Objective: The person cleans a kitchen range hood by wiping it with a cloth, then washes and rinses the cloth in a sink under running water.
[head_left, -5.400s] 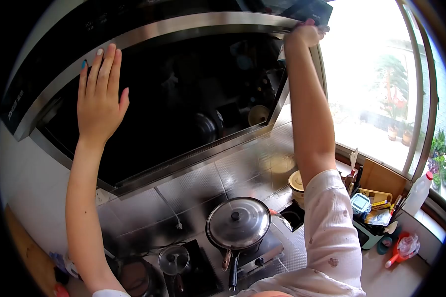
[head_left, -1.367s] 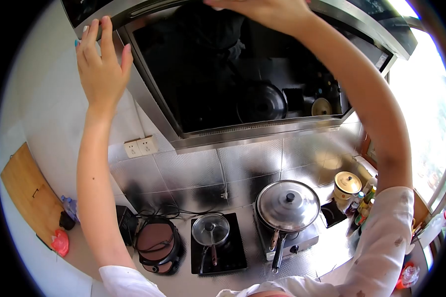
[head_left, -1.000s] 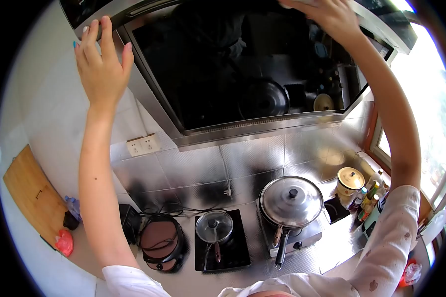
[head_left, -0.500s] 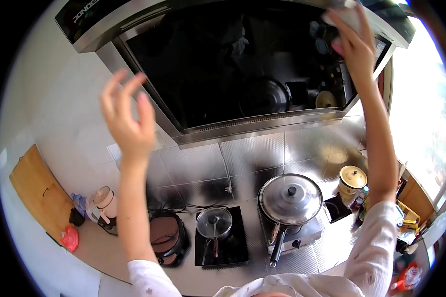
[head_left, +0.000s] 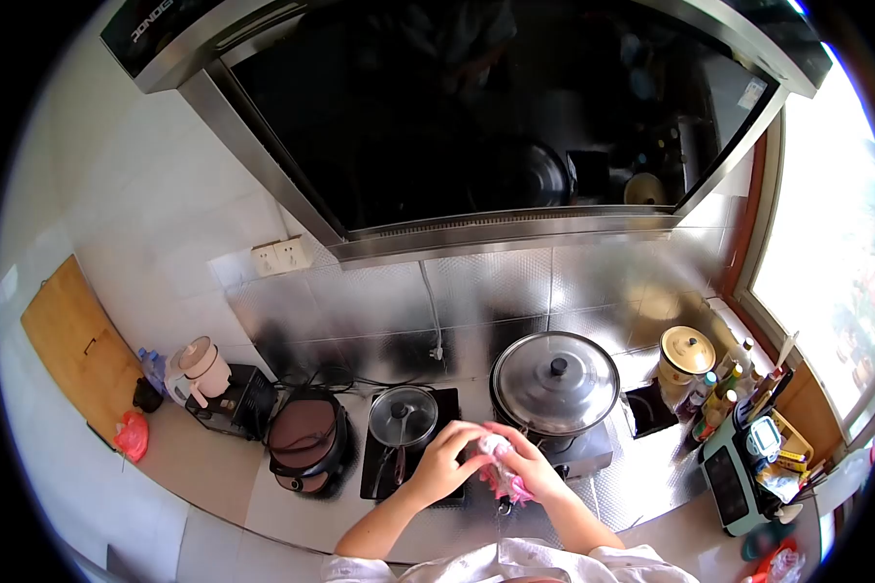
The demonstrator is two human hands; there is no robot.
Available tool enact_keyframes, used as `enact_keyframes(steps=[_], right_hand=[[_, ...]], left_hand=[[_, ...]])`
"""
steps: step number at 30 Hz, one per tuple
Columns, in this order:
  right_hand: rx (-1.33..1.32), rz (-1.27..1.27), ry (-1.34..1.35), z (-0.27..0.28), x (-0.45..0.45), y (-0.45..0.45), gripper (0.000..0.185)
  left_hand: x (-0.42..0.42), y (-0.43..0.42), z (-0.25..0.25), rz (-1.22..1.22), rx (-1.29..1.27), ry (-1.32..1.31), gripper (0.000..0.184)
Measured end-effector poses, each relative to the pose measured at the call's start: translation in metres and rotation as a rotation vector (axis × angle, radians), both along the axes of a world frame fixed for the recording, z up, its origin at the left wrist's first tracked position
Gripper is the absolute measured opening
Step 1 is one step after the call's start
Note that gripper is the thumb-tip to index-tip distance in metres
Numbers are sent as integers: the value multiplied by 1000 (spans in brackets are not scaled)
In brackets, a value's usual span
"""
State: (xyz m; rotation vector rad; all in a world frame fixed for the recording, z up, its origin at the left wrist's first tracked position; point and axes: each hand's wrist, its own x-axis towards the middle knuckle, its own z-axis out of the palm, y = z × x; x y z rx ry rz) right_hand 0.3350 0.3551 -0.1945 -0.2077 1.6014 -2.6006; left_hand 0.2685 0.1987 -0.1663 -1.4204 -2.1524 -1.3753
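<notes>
Low in the view, in front of the stove, my left hand (head_left: 444,464) and my right hand (head_left: 532,464) meet around a crumpled pink and white cloth (head_left: 499,464). Fingers of both hands are wrapped on it, and part of the cloth hangs below them. Just behind my right hand is a large lidded pan (head_left: 554,384) on a gas burner (head_left: 585,455). Near my left hand, a small pot with a glass lid (head_left: 403,416) sits on a black cooktop (head_left: 449,403). The black glass range hood (head_left: 437,126) is above, apart from both hands.
A round brown-topped appliance (head_left: 303,437) and a pink kettle (head_left: 202,366) are at the left, by a wooden board (head_left: 83,345). On the right are a cream lidded jar (head_left: 687,352), bottles (head_left: 715,413), a green appliance (head_left: 731,481) and a window (head_left: 826,233).
Both hands have come down from the range hood and together in front of the stove. My left hand, empty before, now grips the cloth with my right hand.
</notes>
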Motion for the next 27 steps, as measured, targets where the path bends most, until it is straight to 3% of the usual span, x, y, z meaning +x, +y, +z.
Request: enact_keyframes(steps=[3,5,7,8,11,12,13,15,16,17,19,20,21,24,27], right_hand=[[242,44,62,-22,2,6,37],[424,57,126,-42,1,8,44],[692,-19,300,-40,4,8,45],[832,-160,552,-43,3,7,43],[829,-53,563,-42,8,8,40],[626,-9,314,-44,11,2,38],[626,-4,315,-42,14,-1,38],[839,-180,175,-30,23,-9,37],[879,-366,330,-42,19,-13,36],[881,-364,330,-47,14,-15,36],[864,-499,623,-51,8,-17,40],[769,-405,457,-51,12,-21,47],[769,-404,458,-49,12,-24,47],[862,-523,605,-45,7,-29,54],[832,-658,644,-48,0,-27,53]], left_hand=[[11,-6,-22,10,6,-23,27],[19,-8,-32,83,15,-22,23],[26,-9,-42,118,40,-23,22],[28,-9,-46,152,62,-23,20],[38,-11,-52,198,61,-92,20],[39,-9,-53,231,73,-48,17],[38,-8,-53,235,73,-48,17],[33,-5,-51,354,21,267,14],[30,-1,-52,385,31,294,13],[30,0,-52,387,32,293,13],[29,4,-52,491,79,218,14],[28,6,-58,515,131,113,14],[29,8,-56,516,131,114,14],[29,12,-54,387,326,-357,13],[26,14,-53,202,428,-489,11]])
